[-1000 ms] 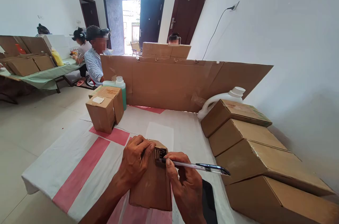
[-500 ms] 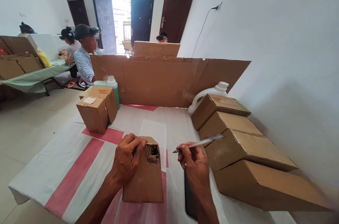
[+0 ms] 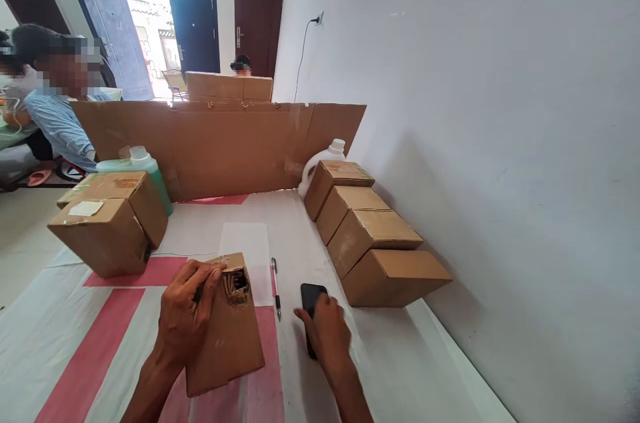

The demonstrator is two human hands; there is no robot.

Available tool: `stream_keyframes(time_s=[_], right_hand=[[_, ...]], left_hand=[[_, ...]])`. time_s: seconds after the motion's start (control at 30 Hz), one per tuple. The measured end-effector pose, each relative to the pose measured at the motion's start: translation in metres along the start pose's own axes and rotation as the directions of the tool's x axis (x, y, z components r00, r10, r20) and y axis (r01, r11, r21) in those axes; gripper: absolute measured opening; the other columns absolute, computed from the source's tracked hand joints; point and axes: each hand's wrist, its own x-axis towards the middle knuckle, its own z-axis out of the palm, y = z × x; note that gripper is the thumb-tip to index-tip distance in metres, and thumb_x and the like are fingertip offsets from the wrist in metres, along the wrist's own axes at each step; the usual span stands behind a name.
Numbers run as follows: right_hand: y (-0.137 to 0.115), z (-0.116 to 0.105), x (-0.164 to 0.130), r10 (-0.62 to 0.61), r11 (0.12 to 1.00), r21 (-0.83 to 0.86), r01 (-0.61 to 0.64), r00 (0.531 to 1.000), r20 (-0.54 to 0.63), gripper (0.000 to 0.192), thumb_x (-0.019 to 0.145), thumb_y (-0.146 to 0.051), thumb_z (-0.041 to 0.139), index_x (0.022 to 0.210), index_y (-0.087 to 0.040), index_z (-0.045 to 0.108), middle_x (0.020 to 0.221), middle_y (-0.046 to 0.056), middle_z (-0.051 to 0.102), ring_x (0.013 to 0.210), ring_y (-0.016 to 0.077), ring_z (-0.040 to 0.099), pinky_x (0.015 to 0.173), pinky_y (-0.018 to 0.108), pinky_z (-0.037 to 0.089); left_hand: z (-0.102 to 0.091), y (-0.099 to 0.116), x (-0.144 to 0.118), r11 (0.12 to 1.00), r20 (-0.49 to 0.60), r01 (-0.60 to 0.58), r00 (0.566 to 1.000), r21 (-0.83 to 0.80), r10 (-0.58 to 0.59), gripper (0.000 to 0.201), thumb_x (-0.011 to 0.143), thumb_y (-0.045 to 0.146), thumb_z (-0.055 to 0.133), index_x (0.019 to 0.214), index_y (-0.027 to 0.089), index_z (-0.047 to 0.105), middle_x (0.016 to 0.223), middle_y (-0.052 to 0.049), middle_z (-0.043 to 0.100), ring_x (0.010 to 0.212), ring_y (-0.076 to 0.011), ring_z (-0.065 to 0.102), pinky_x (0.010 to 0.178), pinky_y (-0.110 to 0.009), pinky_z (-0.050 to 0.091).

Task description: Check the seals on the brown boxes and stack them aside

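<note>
My left hand (image 3: 187,310) grips the top left edge of a brown cardboard box (image 3: 227,343), with the thumb pressed on its face. That box leans on the table and has a ragged torn hole near its top right corner. Over a black phone (image 3: 313,296) is my right hand (image 3: 327,330), thumb spread away from the curled fingers and no object visible in its grasp. The hand hides part of the phone, so contact cannot be made out. Between the box and the phone lies a clear pen (image 3: 276,290) with a dark grip. A white sheet (image 3: 245,243) is behind the box.
Brown boxes (image 3: 383,230) line the right side before a white jug (image 3: 325,156). More boxes (image 3: 107,236) and a green-liquid jug (image 3: 155,173) stand at left. A cardboard panel (image 3: 225,150) closes the table's far side. A person in a blue shirt (image 3: 60,123) sits beyond.
My right hand has let go of the pen, which now lies on the table, and has moved over the phone. My left hand keeps its grip on the box. The view has swung right.
</note>
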Motion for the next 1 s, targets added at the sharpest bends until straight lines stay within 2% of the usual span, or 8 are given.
stream_keyframes(time_s=[0.2,0.3,0.43,0.5,0.57,0.67,0.83,1.0], right_hand=[[0.044,0.007,-0.006,0.184,0.978,0.103,-0.180,0.983,-0.028,0.060,0.080,-0.049,0.073,0.117,-0.004,0.058,0.124,0.031,0.061,0.121,0.0459,0.058,0.086,0.049,0.052],[0.040,0.010,0.001,0.158,0.970,0.182,-0.158,0.987,0.015,0.053,0.079,-0.049,0.071,0.111,-0.009,0.060,0.118,0.029,0.068,0.113,0.0431,0.066,0.082,0.045,0.053],[0.038,0.016,0.001,0.017,0.928,0.367,-0.063,0.992,0.127,0.034,0.083,-0.048,0.060,0.099,-0.019,0.066,0.094,0.012,0.079,0.090,0.0318,0.075,0.076,0.038,0.057],[0.041,0.018,-0.007,-0.005,0.781,0.618,-0.092,0.988,0.153,0.046,0.078,-0.055,0.063,0.105,-0.017,0.066,0.089,0.010,0.080,0.085,0.0321,0.076,0.074,0.039,0.059],[0.044,0.012,-0.020,0.000,0.471,0.858,-0.205,0.973,0.233,0.062,0.069,-0.059,0.075,0.111,-0.015,0.065,0.093,0.011,0.080,0.088,0.0339,0.077,0.078,0.042,0.062],[0.042,-0.015,-0.047,-0.057,0.121,0.921,-0.371,0.923,0.380,0.070,0.059,-0.050,0.091,0.115,-0.016,0.068,0.110,0.015,0.079,0.096,0.0346,0.077,0.087,0.044,0.062],[0.000,-0.072,-0.092,-0.300,-0.089,0.911,-0.402,0.883,0.360,0.065,0.078,-0.073,0.065,0.112,-0.019,0.078,0.118,0.020,0.076,0.097,0.0367,0.076,0.087,0.053,0.062],[-0.056,-0.097,-0.119,-0.726,-0.163,0.845,-0.509,0.642,0.247,0.071,0.086,-0.076,0.047,0.115,-0.018,0.078,0.112,0.020,0.076,0.093,0.0326,0.074,0.082,0.048,0.060]], left_hand=[[0.001,0.004,0.001,1.000,0.021,-0.002,1.000,-0.019,0.002,0.026,0.103,0.033,0.052,0.108,0.025,0.076,0.101,-0.004,0.072,0.095,-0.0202,0.067,0.085,-0.032,0.051],[0.001,0.006,0.001,0.999,0.015,0.003,1.000,-0.032,-0.003,0.025,0.103,0.032,0.051,0.107,0.026,0.076,0.100,-0.004,0.072,0.096,-0.0203,0.067,0.086,-0.032,0.052],[0.001,0.009,0.000,1.000,0.022,0.006,1.000,-0.027,-0.006,0.026,0.104,0.032,0.050,0.103,0.026,0.075,0.098,-0.005,0.072,0.096,-0.0213,0.066,0.086,-0.034,0.052],[0.001,0.011,0.000,1.000,0.026,0.021,0.999,-0.003,-0.021,0.028,0.105,0.032,0.049,0.099,0.025,0.075,0.097,-0.005,0.071,0.095,-0.0217,0.065,0.085,-0.035,0.052],[0.002,0.013,0.000,0.999,0.030,0.033,0.999,0.013,-0.033,0.029,0.105,0.032,0.047,0.096,0.024,0.074,0.096,-0.006,0.071,0.094,-0.0216,0.064,0.085,-0.035,0.051],[0.002,0.015,0.001,0.999,0.053,0.031,0.998,0.014,-0.032,0.030,0.106,0.032,0.047,0.094,0.023,0.073,0.095,-0.006,0.070,0.093,-0.0211,0.063,0.084,-0.035,0.051],[0.001,0.015,0.000,1.000,0.059,0.013,0.998,0.002,-0.013,0.029,0.105,0.033,0.048,0.095,0.023,0.073,0.096,-0.006,0.069,0.093,-0.0209,0.063,0.085,-0.035,0.049],[-0.001,0.013,0.000,1.000,0.069,-0.005,0.998,-0.009,0.005,0.026,0.105,0.030,0.049,0.101,0.023,0.074,0.095,-0.004,0.069,0.093,-0.0196,0.063,0.086,-0.033,0.049]])
